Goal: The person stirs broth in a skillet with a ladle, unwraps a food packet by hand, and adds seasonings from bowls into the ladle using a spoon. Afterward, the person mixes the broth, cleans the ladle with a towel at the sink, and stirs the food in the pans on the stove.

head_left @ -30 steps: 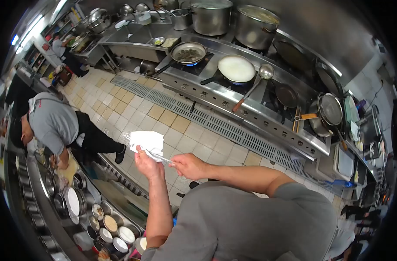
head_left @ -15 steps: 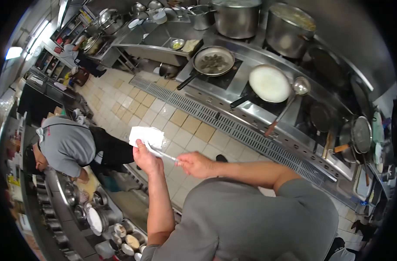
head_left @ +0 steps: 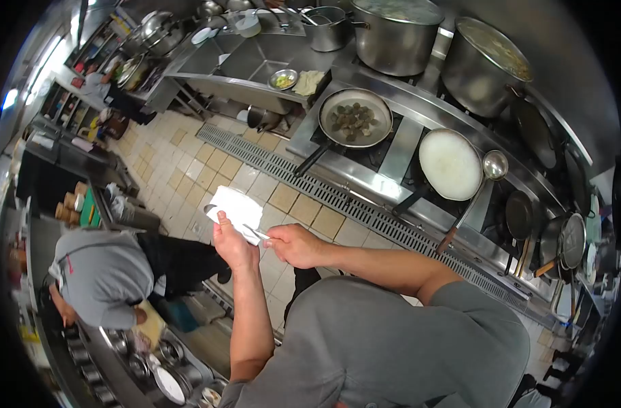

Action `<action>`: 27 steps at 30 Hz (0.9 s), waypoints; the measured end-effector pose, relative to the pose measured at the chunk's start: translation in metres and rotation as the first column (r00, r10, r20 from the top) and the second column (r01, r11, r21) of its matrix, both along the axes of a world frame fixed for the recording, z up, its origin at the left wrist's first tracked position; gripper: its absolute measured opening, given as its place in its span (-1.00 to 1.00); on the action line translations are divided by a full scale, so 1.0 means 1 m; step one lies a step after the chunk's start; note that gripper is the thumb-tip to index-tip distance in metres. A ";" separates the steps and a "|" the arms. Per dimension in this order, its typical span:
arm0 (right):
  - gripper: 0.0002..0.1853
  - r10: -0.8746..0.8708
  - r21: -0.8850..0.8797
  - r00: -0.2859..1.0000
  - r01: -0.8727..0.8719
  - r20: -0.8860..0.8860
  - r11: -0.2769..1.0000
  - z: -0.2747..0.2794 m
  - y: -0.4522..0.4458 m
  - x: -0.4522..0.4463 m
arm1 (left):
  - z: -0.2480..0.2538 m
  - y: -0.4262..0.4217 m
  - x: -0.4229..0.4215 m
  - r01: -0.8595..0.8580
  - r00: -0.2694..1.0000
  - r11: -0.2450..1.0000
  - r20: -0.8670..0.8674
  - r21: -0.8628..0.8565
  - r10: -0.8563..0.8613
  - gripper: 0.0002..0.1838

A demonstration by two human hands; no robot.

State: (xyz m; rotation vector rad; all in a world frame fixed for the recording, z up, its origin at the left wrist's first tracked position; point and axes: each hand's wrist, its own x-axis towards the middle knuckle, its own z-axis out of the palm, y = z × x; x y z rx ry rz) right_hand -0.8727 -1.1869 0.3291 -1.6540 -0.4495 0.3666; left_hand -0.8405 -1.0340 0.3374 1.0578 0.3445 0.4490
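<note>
My left hand (head_left: 234, 246) is closed on a folded white cloth or paper towel (head_left: 237, 204), held above the tiled floor. A slim metal utensil (head_left: 259, 234) runs into the white sheet, and a bit of metal shows past its left edge. Most of the utensil is covered, so its exact kind is hidden. Just to the right, my right hand (head_left: 295, 246) grips the utensil's handle end, close to my left hand.
On the stove to the right are a pan of dark shellfish-like pieces (head_left: 355, 121), a pan of white contents (head_left: 450, 164), a ladle (head_left: 495, 164) and large stockpots (head_left: 397, 41). At left, a co-worker (head_left: 106, 272) leans over a counter with metal containers. Another person (head_left: 98, 86) stands far back.
My right hand has come closer to my left, and less handle shows between them. Metal now pokes out past the sheet's left edge. The view has shifted slightly; the co-worker's head has lowered.
</note>
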 end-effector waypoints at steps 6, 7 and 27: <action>-0.77 -0.134 -0.108 0.989 0.127 -0.062 0.986 0.002 0.073 0.102 | -0.020 0.066 0.093 0.252 0.965 0.945 -0.019 -0.207 -0.261 -0.69; -0.76 -0.124 -0.124 0.992 0.122 -0.007 0.985 0.005 0.082 0.114 | -0.016 0.085 0.117 0.155 0.978 0.950 -0.091 -0.273 -0.186 -0.68; -0.76 -0.094 -0.068 0.968 0.080 -0.232 0.994 -0.037 0.288 0.371 | -0.047 0.245 0.332 0.132 0.976 0.974 -0.146 -0.185 -0.160 -0.71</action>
